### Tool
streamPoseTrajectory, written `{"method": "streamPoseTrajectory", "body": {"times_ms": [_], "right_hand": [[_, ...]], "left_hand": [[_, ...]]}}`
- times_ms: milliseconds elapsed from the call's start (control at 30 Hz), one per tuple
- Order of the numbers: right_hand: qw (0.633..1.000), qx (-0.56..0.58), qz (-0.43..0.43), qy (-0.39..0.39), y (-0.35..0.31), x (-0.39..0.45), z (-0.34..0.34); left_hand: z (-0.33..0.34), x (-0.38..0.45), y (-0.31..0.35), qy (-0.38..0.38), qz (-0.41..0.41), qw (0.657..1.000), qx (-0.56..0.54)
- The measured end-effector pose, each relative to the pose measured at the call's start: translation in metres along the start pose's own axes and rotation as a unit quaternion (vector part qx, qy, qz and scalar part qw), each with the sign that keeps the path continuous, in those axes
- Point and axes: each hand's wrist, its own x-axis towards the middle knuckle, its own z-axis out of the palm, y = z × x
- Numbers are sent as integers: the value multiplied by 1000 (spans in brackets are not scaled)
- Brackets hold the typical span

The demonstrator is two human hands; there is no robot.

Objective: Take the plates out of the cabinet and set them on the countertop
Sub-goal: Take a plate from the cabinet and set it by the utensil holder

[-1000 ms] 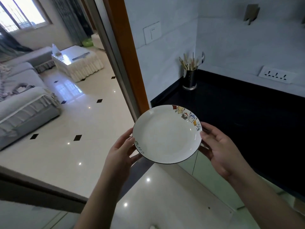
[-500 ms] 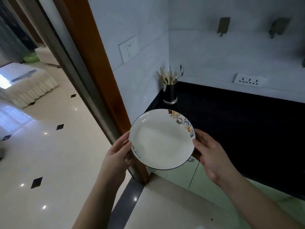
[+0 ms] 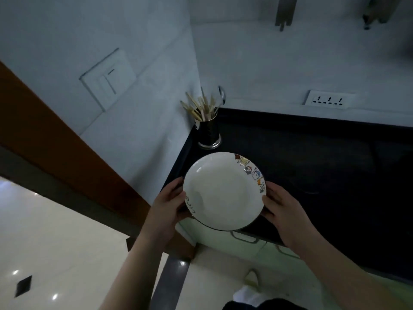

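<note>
Fingers of both the left hand (image 3: 166, 203) and right hand (image 3: 282, 208) grip the white plate's (image 3: 221, 191) rim; it has moved over the black countertop (image 3: 312, 164), ready to lower.

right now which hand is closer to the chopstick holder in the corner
Left. The left hand grips the plate rim below the chopstick holder; the right hand is farther right.

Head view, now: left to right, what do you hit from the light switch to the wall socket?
Light switch → left hand → utensil holder → plate → right hand → wall socket.
</note>
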Motion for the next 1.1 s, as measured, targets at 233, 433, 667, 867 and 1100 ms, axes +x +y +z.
{"method": "streamPoseTrajectory", "body": {"times_ms": [233, 433, 667, 867, 1100], "right_hand": [[999, -17, 30, -3, 14, 73, -5], [997, -6, 76, 9, 29, 119, 3], [992, -43, 102, 60, 36, 152, 14], [989, -73, 98, 83, 48, 167, 15], [981, -75, 131, 124, 54, 177, 19]], "left_hand": [[14, 73, -6, 32, -65, 997, 20], [6, 123, -20, 32, -105, 994, 21], [10, 173, -44, 22, -119, 993, -1], [5, 199, -50, -4, -135, 991, 11], [5, 217, -51, -4, -154, 988, 25]]}}
